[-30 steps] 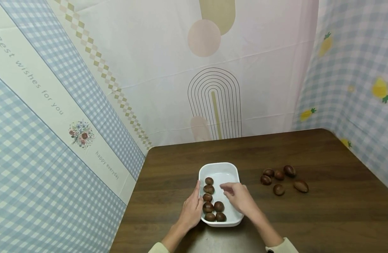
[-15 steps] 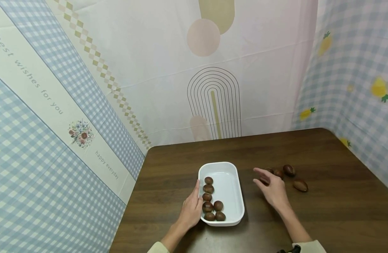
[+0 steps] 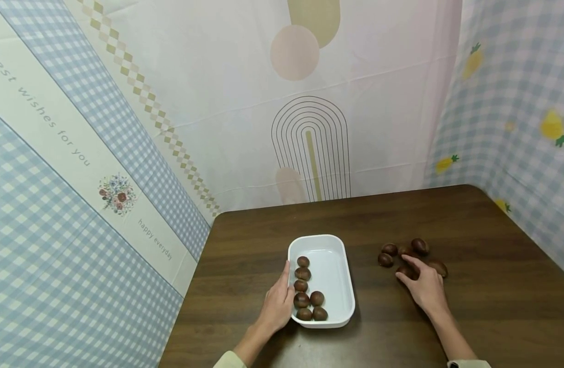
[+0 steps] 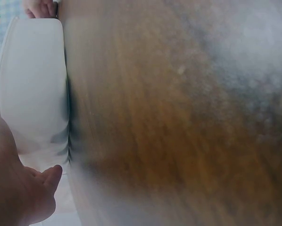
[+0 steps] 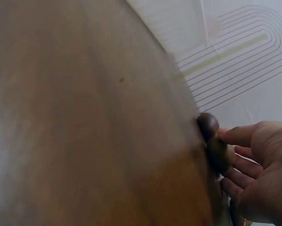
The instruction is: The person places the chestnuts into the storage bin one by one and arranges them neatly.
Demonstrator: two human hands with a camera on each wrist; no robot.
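Observation:
A white rectangular baking dish (image 3: 344,286) stands on the dark wooden table. Along its left side and near end lie several brown chestnuts (image 3: 302,273). My left hand (image 3: 278,302) rests against the dish's left wall with straight fingers; the left wrist view catches part of this hand (image 4: 23,188) beside the dish's outer wall (image 4: 35,80). To the right, my right hand (image 3: 426,287) reaches over a loose group of chestnuts (image 3: 385,259). Thumb and index finger stand apart around one chestnut (image 3: 405,272), partly hidden by the hand. Whether they touch it is unclear.
A larger chestnut (image 3: 420,247) lies behind the right hand and a longer one (image 3: 438,268) to its right. Patterned cloth (image 3: 245,128) hangs behind the table (image 3: 245,245), and checked cloth (image 3: 516,153) covers the right side.
My right hand has moved from above the dish out to the right, down to the loose chestnuts. The left hand, the dish and its chestnuts have stayed in place.

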